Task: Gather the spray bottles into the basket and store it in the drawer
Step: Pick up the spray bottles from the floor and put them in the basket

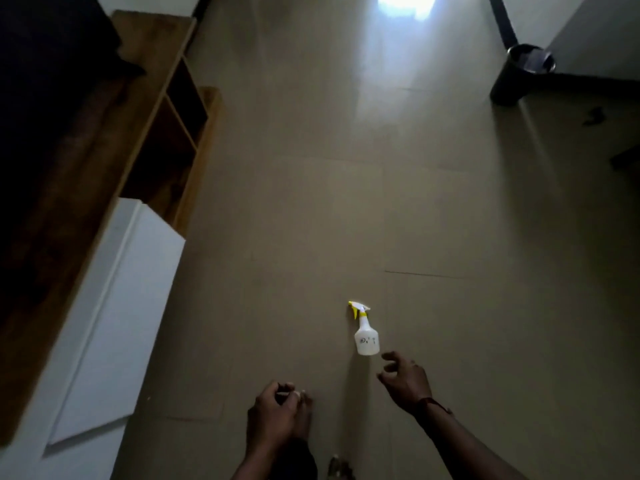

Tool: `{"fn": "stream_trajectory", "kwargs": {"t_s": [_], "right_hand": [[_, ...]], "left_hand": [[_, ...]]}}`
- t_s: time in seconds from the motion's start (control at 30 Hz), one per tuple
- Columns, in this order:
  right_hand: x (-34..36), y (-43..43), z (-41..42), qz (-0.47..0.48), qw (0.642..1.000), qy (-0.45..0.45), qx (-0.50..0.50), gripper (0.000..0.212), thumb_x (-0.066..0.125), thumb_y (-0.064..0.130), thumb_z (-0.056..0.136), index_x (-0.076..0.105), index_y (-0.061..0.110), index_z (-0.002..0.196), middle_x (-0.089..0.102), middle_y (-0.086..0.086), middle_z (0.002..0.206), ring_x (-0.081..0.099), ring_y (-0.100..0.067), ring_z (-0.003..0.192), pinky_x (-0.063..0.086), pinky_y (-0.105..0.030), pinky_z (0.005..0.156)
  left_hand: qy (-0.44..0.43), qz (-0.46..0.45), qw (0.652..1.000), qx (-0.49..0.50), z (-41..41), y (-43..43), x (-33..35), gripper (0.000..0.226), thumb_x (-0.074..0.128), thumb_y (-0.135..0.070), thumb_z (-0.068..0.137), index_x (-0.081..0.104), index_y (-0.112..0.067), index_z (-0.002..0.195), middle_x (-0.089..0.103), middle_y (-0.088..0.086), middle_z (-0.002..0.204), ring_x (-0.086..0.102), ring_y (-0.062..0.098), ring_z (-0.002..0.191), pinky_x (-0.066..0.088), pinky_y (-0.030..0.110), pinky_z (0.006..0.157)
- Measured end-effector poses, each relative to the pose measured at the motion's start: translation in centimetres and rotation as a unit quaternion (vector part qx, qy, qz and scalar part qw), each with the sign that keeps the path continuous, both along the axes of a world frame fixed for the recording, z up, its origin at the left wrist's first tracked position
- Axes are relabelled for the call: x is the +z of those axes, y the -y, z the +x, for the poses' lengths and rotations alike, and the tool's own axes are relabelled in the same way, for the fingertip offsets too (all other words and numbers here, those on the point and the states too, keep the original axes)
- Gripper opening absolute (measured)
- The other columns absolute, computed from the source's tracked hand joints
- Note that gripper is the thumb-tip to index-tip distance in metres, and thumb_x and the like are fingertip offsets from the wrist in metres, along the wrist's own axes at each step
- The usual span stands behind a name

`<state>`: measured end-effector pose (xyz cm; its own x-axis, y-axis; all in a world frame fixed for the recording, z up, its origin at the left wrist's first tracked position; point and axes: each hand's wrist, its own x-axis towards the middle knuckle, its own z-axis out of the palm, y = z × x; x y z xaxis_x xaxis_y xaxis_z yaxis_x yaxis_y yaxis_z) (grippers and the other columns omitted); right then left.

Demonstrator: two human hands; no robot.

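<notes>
A white spray bottle (366, 336) with a yellow trigger and nozzle stands upright on the beige floor, just right of centre. My right hand (407, 379) hovers just below and right of it, fingers spread and curled toward the bottle, not touching it. My left hand (273, 414) hangs lower left with its fingers loosely curled; nothing shows in it. No basket is in view.
A wooden cabinet (114, 143) with open dark compartments runs along the left wall, and a white drawer front (114, 313) juts out below it. A black bin (523, 74) stands at the far right. My bare foot (303, 420) shows under my left hand.
</notes>
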<state>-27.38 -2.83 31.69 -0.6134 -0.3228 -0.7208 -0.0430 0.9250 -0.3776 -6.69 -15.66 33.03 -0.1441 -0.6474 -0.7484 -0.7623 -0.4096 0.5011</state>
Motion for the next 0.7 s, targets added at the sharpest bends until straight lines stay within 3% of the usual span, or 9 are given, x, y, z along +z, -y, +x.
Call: {"fn": "stream_trajectory", "kwargs": {"t_s": [0.2,0.37,0.6,0.7], "right_hand": [[-13.1,3.3,-6.0,0.004,1.000,0.005,-0.026,0.036,0.064,0.023,0.078,0.065,0.020,0.114,0.072,-0.004,0.105,0.068,-0.019,0.091,0.055,-0.034,0.083],[-25.6,5.3,-11.0,0.070,0.997,0.013,0.027,0.041,0.061,0.035,0.081,0.059,0.025,0.121,0.069,-0.007,0.115,0.064,-0.025,0.104,0.050,-0.032,0.083],[-40.4,6.8,-14.7,0.112,0.993,0.025,0.010,0.048,0.059,0.046,0.083,0.055,0.021,0.124,0.067,-0.010,0.117,0.062,-0.029,0.108,0.051,-0.041,0.090],[-44.7,7.4,-14.6,0.130,0.991,0.017,0.020,0.057,0.061,0.046,0.082,0.048,0.020,0.131,0.062,-0.011,0.125,0.057,-0.031,0.116,0.048,-0.038,0.091]], "left_hand": [[0.032,0.010,0.997,-0.073,-8.5,4.8,-12.3,0.009,0.069,-0.023,0.080,0.065,-0.029,0.075,0.076,0.003,0.084,0.072,0.023,0.083,0.055,0.033,0.080],[0.032,-0.001,0.994,-0.106,-14.1,8.1,-23.9,0.008,0.066,-0.023,0.082,0.071,-0.022,0.088,0.076,0.005,0.087,0.072,0.024,0.086,0.054,0.033,0.080],[0.041,-0.029,0.987,-0.154,-16.6,11.4,-36.9,0.010,0.066,-0.023,0.081,0.071,-0.021,0.089,0.076,0.006,0.086,0.073,0.024,0.083,0.058,0.038,0.082],[0.047,-0.035,0.987,-0.149,-16.2,12.2,-40.5,0.010,0.065,-0.022,0.080,0.071,-0.021,0.088,0.077,0.006,0.086,0.073,0.024,0.083,0.058,0.040,0.083]]}}
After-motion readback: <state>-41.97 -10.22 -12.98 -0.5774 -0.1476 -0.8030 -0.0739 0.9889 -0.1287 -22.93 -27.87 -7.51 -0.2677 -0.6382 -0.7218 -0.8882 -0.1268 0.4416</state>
